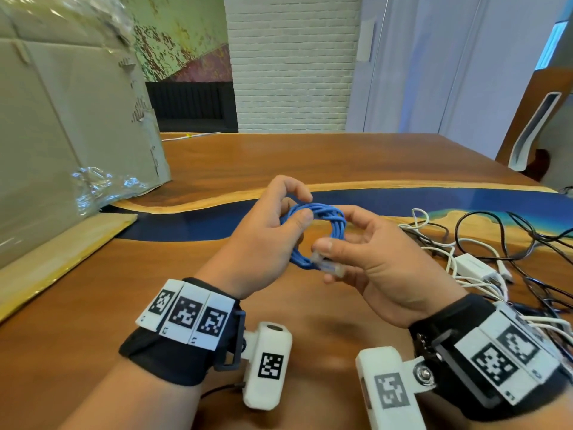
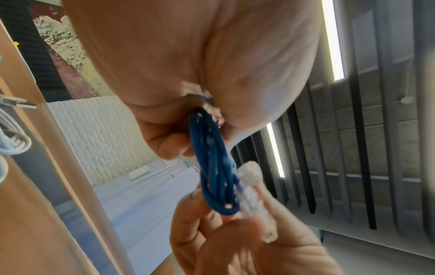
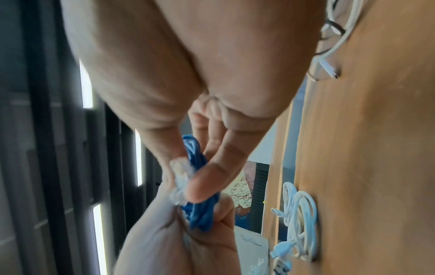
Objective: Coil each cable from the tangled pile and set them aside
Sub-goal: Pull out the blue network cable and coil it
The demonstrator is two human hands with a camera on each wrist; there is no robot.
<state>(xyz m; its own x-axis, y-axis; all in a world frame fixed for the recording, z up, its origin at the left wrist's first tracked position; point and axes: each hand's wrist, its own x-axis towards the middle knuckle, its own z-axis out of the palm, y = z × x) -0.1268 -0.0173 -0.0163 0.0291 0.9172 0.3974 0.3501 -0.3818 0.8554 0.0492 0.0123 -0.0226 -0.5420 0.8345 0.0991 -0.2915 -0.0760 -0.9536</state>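
A blue network cable (image 1: 322,226) wound into a small coil hangs between both hands above the wooden table (image 1: 310,156). My left hand (image 1: 279,225) grips the coil's left side, thumb on top and fingers curled round the loops. My right hand (image 1: 347,243) pinches the clear plastic plug (image 1: 328,268) at the coil's lower edge. The left wrist view shows the blue loops (image 2: 216,167) and the clear plug (image 2: 254,197) close up. In the right wrist view the plug (image 3: 181,182) sits under my thumb against the blue coil (image 3: 200,212). A tangled pile of black and white cables (image 1: 496,252) lies to the right.
A large cardboard box (image 1: 62,125) with plastic wrap stands at the left. A white charger block (image 1: 471,265) lies in the pile. A coiled white USB cable (image 3: 299,223) rests on the table. A wooden chair (image 1: 533,119) stands at the far right.
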